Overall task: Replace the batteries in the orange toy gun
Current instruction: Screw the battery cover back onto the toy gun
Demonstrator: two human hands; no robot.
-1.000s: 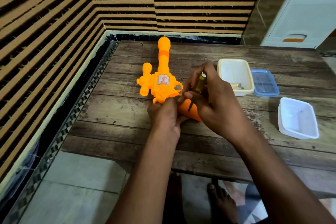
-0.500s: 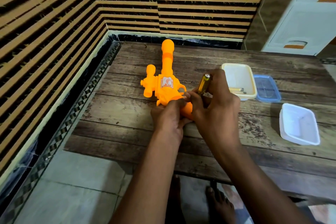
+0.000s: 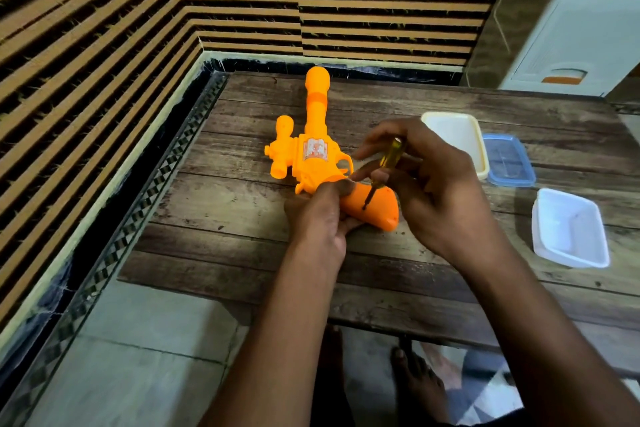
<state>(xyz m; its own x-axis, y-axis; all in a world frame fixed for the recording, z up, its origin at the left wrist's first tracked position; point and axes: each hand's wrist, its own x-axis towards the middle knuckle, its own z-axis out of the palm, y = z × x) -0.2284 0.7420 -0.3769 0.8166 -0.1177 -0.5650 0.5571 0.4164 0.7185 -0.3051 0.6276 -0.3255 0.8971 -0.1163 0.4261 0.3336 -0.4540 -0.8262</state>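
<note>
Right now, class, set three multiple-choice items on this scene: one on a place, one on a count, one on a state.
1. Where does the screwdriver tip rest?
A. on the toy gun handle
B. in the white tub
C. on the floor

2. How many open tubs are on the table?
A. one
B. two
C. four

3. How is the blue lid?
A. flat on the table
B. on a tub
C. held

Answers: 1 A, the tip meets the orange handle; 2 B, cream tub and white tub; 3 A, it lies beside the cream tub.
</note>
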